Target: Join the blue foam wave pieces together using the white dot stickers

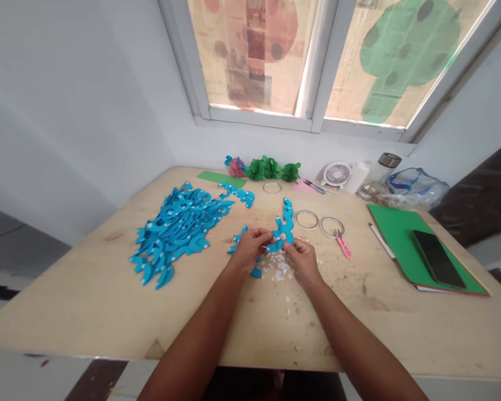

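Observation:
Between my two hands is a blue curved paper piece with small white squares on it, reaching away from me over the table. My left hand pinches its left side, fingers closed. On the right, my right hand grips its lower right edge between thumb and fingers. Another blue piece lies partly hidden under and beside my left hand. Small white paper bits are scattered just below the held piece. A large heap of blue pieces lies to the left, with a smaller blue group behind.
Tape rolls and pink-handled scissors lie right of my hands. A phone rests on green sheets at the right. Along the wall stand green paper shapes, a small fan and a bottle.

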{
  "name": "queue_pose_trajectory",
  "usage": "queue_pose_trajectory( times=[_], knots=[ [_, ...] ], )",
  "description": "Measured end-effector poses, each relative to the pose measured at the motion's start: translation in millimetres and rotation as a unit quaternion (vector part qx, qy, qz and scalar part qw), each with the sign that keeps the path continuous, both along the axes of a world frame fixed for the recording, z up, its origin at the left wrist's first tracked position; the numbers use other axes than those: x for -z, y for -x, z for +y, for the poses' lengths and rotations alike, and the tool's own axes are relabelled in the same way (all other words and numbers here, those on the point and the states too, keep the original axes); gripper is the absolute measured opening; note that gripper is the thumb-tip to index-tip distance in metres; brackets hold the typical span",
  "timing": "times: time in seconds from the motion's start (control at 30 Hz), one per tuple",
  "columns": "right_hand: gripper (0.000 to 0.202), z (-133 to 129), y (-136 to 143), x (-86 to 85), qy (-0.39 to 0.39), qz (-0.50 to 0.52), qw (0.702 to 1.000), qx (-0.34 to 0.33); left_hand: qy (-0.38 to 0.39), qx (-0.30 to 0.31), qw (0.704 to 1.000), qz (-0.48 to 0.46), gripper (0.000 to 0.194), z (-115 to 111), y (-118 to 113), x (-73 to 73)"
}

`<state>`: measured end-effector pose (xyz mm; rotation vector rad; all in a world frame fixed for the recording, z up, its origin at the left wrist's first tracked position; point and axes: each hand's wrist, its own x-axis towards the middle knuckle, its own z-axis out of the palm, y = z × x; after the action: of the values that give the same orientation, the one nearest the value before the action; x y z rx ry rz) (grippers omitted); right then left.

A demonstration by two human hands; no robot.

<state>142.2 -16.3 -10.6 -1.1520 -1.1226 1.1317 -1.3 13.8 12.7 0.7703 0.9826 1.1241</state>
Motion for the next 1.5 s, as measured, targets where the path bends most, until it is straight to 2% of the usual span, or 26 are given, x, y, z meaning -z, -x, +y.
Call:
queue_pose_trajectory(
  times=[0.13, 0.27, 0.43, 0.67, 1.03, 1.5],
  knots=[
    [0.035, -0.1, -0.6, 1.1, 0.006, 0.009, 1.0, 0.012, 0.002, -0.044, 0.996, -0.082, 0.017, 1.6, 6.7, -4.3],
    [0.034, 0.7, -0.7, 1.6, 0.009, 0.01, 1.0, 0.01, -0.016, 0.005, 0.99, -0.138, 0.015, 0.4, 8.9, -8.0],
    [0.033, 0.3, 0.9, 1.1, 0.001, 0.006, 1.0, -0.014, -0.052, 0.045, 0.991, -0.117, 0.014, -4.4, 0.4, -8.7],
    [0.026, -3.5, 3.4, -7.0, -0.009, 0.001, 0.998, -0.068, -0.039, -0.012, 0.995, -0.091, 0.016, -7.0, -9.9, -7.3],
    [0.031, -3.3, 2.3, -5.5, -0.023, 0.006, 0.997, -0.071, -0.029, -0.057, 0.994, -0.083, 0.015, -8.1, -17.3, -7.5],
    [0.034, -1.9, 1.1, -5.2, -0.016, -0.048, 0.997, -0.054, -0.031, -0.088, 0.994, -0.05, 0.019, -9.6, -20.2, -11.2]
  ],
)
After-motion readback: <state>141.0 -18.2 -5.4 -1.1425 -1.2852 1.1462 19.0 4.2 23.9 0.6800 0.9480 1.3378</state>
